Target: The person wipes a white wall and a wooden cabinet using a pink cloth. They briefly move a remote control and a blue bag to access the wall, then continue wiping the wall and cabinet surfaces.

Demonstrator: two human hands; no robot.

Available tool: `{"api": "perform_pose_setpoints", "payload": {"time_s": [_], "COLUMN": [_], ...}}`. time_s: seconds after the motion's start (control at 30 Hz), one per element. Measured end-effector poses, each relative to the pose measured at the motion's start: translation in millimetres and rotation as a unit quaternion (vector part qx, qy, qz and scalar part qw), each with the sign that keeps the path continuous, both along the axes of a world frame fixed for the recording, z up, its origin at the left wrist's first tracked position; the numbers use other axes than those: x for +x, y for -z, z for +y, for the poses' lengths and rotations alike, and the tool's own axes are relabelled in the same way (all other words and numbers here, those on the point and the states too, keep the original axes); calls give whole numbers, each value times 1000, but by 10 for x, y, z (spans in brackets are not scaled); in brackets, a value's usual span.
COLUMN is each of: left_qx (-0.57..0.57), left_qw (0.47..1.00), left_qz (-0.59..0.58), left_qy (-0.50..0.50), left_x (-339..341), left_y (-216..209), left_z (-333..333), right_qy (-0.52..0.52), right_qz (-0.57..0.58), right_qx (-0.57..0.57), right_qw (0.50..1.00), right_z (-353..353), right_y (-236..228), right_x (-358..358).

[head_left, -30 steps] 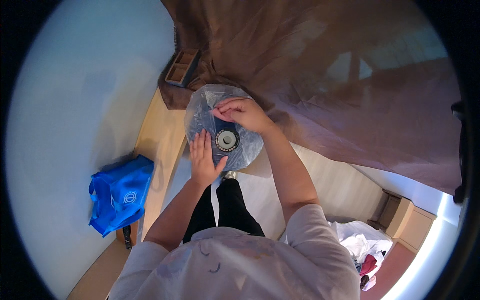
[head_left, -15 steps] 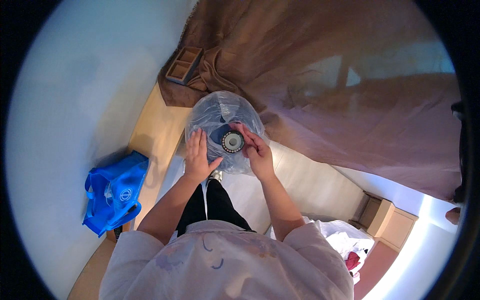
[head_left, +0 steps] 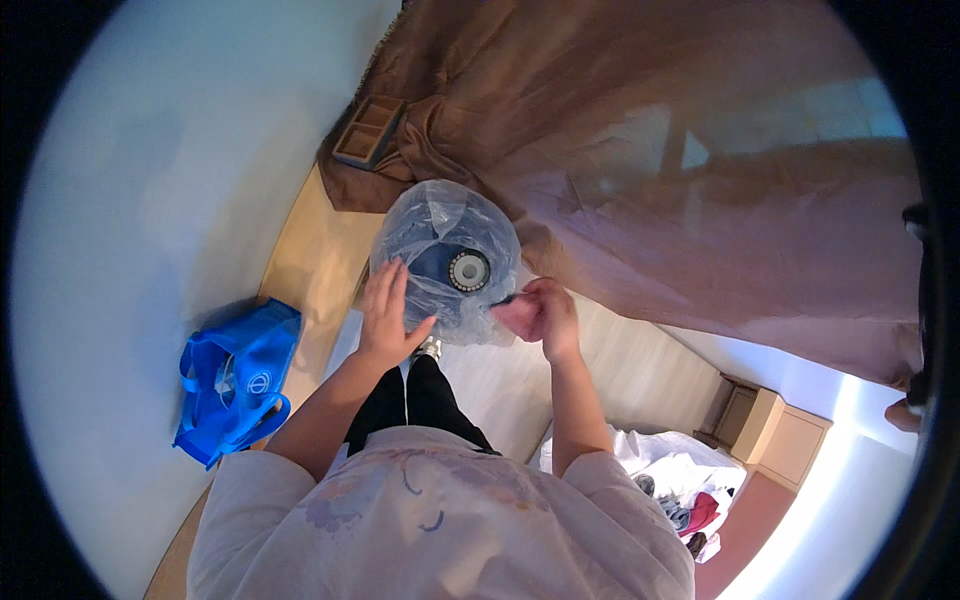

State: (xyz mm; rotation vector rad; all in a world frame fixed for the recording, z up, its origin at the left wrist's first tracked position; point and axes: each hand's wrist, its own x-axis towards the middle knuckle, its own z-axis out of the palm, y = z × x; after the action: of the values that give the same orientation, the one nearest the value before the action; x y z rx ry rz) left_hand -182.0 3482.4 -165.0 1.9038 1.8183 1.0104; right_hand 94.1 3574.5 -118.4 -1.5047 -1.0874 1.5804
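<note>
A big round bluish thing under loose clear plastic film [head_left: 435,215] stands in front of me. On it is a pale disc [head_left: 469,270] with a dark, dotted ring. My left hand [head_left: 388,312] rests on the near left side of the plastic, fingers stretched and thumb apart. Held bunched in my right hand [head_left: 556,315] is a pink cloth [head_left: 518,318], its loose end at the right edge of the plastic. What exactly lies beneath the film cannot be made out.
A blue tote bag [head_left: 235,380] stands at left on a wooden ledge [head_left: 318,240]. Beyond hangs a brown cloth [head_left: 620,130] with a small divided box [head_left: 369,132] on its corner. At lower right, white fabric [head_left: 650,460] lies with several small garments near wooden boxes [head_left: 775,430].
My right hand has drawn the pink cloth away from the dotted ring, to the right and slightly nearer me. My left hand stays on the plastic. The view has shifted slightly.
</note>
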Motion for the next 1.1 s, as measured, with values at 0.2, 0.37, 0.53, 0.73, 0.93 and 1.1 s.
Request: {"api": "perform_pose_setpoints", "payload": {"time_s": [0.2,0.37,0.53,0.73,0.93,1.1], "left_qx": [-93,-112,-77,-75,-38,-127], "left_qw": [994,989,995,917,792,744], "left_qz": [51,88,40,-391,-593,-656], "left_qy": [31,49,45,39,136,20], "left_x": [106,59,-3,-3,43,-102], "left_y": [-121,5,-78,-674,-1457,-1870], "left_z": [326,377,195,67,21,129], "right_qy": [-294,-376,-286,-206,-87,-120], "right_qz": [-377,-451,-354,126,359,355], "right_qx": [49,16,24,-60,-80,-80], "right_qw": [877,809,890,969,926,924], "right_z": [-214,-324,-394,-413,-497,-586], "right_y": [-182,-168,-403,-1190,-1604,-1791], "right_x": [-330,-422,-306,-435,-976,-1190]}}
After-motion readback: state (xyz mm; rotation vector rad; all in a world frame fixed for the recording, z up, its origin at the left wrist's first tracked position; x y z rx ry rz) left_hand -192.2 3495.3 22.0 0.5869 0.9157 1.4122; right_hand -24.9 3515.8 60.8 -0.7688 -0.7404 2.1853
